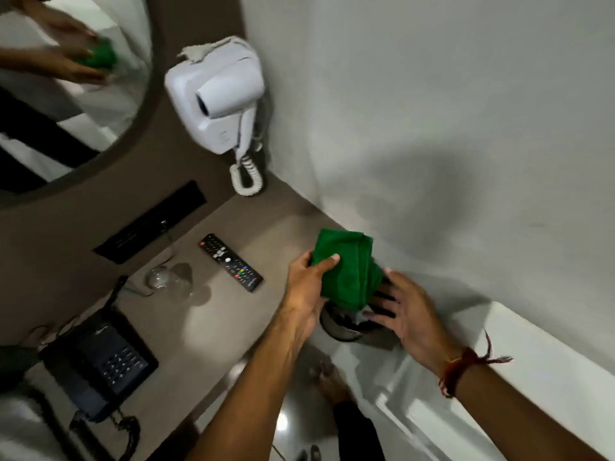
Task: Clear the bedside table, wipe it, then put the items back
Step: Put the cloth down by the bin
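Note:
My left hand (pixel 307 287) grips a folded green cloth (pixel 349 267) with the thumb on top, above the right end of the beige bedside table (pixel 213 327). My right hand (pixel 409 311) is spread, its fingers against a dark kettle (pixel 339 327) that sits under the cloth at the table's right edge; the cloth hides most of the kettle. A black remote (pixel 230 262) lies in the middle of the table. Two clear glasses (pixel 166 281) stand left of it. A black telephone (pixel 100 364) sits at the near left.
A white wall-mounted hair dryer (pixel 216 94) with a coiled cord hangs above the table's back. A round mirror (pixel 63 91) is at the upper left. A black socket panel (pixel 149 224) is set in the back wall. A white wall (pixel 432 128) borders the right side.

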